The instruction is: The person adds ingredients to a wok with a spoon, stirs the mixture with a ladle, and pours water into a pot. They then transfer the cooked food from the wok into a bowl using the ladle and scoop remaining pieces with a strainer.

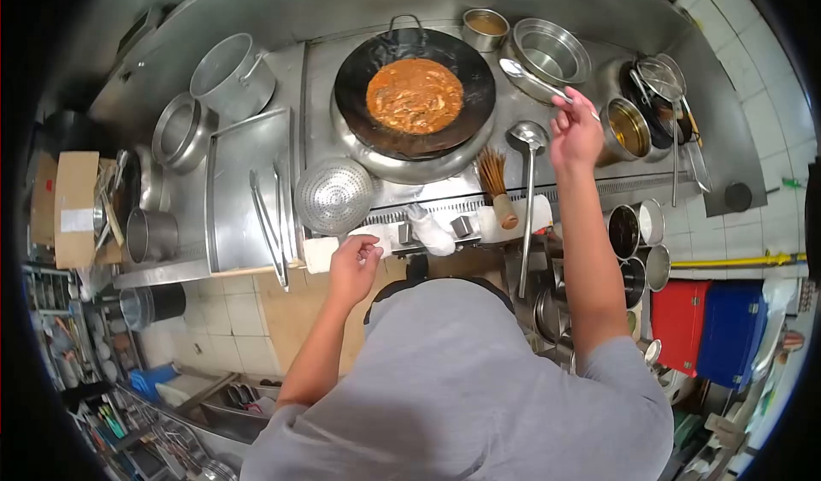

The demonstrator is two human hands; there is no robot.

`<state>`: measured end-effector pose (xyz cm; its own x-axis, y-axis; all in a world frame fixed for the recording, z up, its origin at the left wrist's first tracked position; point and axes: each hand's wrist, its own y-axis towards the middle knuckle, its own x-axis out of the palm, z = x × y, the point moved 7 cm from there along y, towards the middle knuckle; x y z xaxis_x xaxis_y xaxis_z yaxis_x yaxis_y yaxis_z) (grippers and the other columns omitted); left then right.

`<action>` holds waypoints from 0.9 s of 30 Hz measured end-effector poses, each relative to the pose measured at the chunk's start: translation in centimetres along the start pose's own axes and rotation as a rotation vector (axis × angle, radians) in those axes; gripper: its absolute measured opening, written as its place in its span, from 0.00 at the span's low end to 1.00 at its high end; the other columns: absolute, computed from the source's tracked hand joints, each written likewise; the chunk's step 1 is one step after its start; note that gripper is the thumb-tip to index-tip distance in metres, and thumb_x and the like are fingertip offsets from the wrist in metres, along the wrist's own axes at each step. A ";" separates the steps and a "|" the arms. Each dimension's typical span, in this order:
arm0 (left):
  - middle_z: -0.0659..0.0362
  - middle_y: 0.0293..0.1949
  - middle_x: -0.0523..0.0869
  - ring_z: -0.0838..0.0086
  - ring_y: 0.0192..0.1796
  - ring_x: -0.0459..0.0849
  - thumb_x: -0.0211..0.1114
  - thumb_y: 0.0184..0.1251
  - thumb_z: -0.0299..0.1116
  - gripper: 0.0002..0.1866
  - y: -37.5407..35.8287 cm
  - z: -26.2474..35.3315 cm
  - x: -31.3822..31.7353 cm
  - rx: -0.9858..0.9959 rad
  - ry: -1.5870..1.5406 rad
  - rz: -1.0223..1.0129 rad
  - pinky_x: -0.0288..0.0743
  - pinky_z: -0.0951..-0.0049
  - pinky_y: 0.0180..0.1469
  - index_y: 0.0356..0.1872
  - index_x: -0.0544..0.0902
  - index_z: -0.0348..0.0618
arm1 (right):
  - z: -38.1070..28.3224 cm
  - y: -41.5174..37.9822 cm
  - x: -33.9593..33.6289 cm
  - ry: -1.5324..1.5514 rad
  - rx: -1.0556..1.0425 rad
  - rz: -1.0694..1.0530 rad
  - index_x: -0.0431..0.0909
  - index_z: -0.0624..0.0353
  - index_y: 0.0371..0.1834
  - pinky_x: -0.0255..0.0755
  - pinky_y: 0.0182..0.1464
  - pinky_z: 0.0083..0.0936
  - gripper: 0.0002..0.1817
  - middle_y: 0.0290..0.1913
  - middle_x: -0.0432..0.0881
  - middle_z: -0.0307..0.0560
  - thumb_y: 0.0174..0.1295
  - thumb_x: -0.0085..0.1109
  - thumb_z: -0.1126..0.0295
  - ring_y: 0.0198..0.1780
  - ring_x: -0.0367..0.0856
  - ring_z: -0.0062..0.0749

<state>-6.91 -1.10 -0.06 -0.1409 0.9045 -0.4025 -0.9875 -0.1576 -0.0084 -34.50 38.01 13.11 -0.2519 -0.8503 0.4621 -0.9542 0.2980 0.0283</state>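
Note:
My right hand [576,135] is raised to the right of the wok and closed around the handle of a metal spoon [513,69]. The spoon's bowl points left, in front of a round steel pot [552,53]. My left hand [353,269] is over the front edge of the stove, fingers loosely curled with a gap to the thumb, and I see nothing in it. Just beyond it lies a perforated strainer [334,195]. The black wok [357,96] sits on the burner with a reddish-orange saucy dish [415,96] in it.
A ladle [528,135] and a bamboo brush [494,173] lie right of centre, beside white cloths [432,231]. Tongs [269,229] rest on a steel tray [248,156] at left. A tall pot [231,75] stands behind. A pot of yellowish liquid [627,126] is at right.

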 end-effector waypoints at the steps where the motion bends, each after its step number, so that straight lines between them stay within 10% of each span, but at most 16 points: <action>1: 0.52 0.39 0.88 0.67 0.37 0.86 0.73 0.71 0.27 0.10 -0.6 -0.2 0.2 -0.037 -0.003 0.022 0.82 0.67 0.45 0.49 0.88 0.34 | 0.3 0.8 1.0 0.007 0.032 0.001 0.81 0.66 0.60 0.63 0.29 0.22 0.15 0.41 0.90 0.55 0.78 0.55 0.69 0.26 0.68 0.21; 12: 0.51 0.39 0.88 0.70 0.36 0.85 0.73 0.71 0.26 0.11 2.5 -4.1 -10.3 -0.037 0.004 0.149 0.82 0.70 0.44 0.50 0.87 0.32 | 12.0 5.4 19.1 0.005 0.119 -0.094 0.82 0.65 0.53 0.64 0.28 0.23 0.11 0.40 0.89 0.55 0.77 0.54 0.71 0.24 0.68 0.21; 27: 0.51 0.39 0.88 0.68 0.38 0.87 0.73 0.70 0.26 0.11 6.2 -4.6 -8.6 -0.048 -0.029 0.048 0.82 0.69 0.44 0.50 0.87 0.34 | 13.9 11.6 18.4 -0.220 0.031 -0.005 0.84 0.62 0.50 0.62 0.24 0.21 0.08 0.38 0.91 0.49 0.77 0.56 0.72 0.24 0.74 0.20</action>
<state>-11.53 -11.68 -0.89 -0.1907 0.9066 -0.3765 -0.9751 -0.2191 -0.0336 -52.51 19.75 9.60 -0.2731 -0.9270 0.2570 -0.9592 0.2829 0.0012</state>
